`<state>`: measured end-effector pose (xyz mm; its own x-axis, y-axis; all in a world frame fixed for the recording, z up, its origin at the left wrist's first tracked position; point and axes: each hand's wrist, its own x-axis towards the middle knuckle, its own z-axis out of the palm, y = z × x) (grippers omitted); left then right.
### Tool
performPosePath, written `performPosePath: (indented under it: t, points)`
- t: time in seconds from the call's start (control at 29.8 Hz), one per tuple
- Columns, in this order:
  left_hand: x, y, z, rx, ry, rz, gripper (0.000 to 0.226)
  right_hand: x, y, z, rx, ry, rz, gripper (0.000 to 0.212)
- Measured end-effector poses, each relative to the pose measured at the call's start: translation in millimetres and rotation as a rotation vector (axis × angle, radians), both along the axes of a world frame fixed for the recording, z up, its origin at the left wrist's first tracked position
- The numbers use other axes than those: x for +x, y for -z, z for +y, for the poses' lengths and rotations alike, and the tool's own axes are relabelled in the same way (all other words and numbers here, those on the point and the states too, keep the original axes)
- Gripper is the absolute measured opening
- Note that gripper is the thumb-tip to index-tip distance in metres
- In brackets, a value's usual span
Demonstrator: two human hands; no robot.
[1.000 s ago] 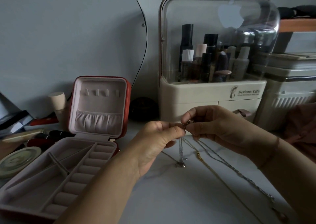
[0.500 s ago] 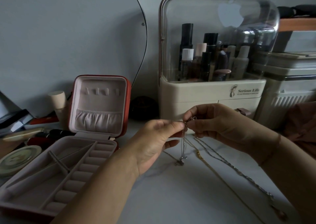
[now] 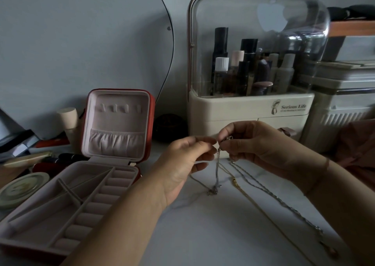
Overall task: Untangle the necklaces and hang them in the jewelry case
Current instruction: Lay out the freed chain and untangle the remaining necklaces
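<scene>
Most of what we see rests on a pale marbled surface [image 3: 203,235] that runs under and in front of both hands. Behind the hands stands a cream cosmetics organizer [image 3: 251,113] with a clear domed lid and bottles [image 3: 221,71] upright inside. Left of the left hand lies the red jewelry case [image 3: 117,119]. It is open, with the lid upright showing a row of small hooks above a gathered pocket, and the pink tray of ring rolls flat on the surface. The left hand [image 3: 182,164] and the right hand [image 3: 255,146] are raised above the surface with their fingertips almost touching. Each has its thumb and forefinger closed on the top of a thin silver necklace [image 3: 217,170], and the other fingers are loosely curled. That chain hangs straight down from the pinch, and its pendant [image 3: 212,191] touches the surface just below. Under the right hand a gold necklace [image 3: 236,183] lies on the surface with a twisted silver necklace [image 3: 284,203] just beside it, both trailing away under the right forearm. We cannot tell whether these chains cross or knot beneath the right hand.
</scene>
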<state>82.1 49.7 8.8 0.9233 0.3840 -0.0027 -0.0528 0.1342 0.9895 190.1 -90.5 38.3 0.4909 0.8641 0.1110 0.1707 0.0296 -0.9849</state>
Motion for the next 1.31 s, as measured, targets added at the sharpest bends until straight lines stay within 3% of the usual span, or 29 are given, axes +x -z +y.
performPosePath:
  t: [0.1, 0.27, 0.64, 1.31]
  points:
    - [-0.9, -1.0, 1.1, 0.019, 0.003, -0.012, 0.012, 0.3, 0.5, 0.2, 0.007, 0.002, 0.002, 0.013]
    - [-3.4, -3.0, -0.2, 0.112, 0.034, -0.017, 0.029, 2.7, 0.7, 0.2, 0.016, 0.041, 0.017, 0.013]
    - [-2.1, -2.8, -6.1, 0.279, -0.044, -0.081, 0.003, 0.2, 0.9, 2.3, 0.011, 0.046, 0.021, 0.013]
    - [-0.7, -1.9, -5.0, 0.119, -0.011, -0.087, 0.012, 2.0, 0.6, -0.4, 0.003, -0.005, 0.044, 0.016]
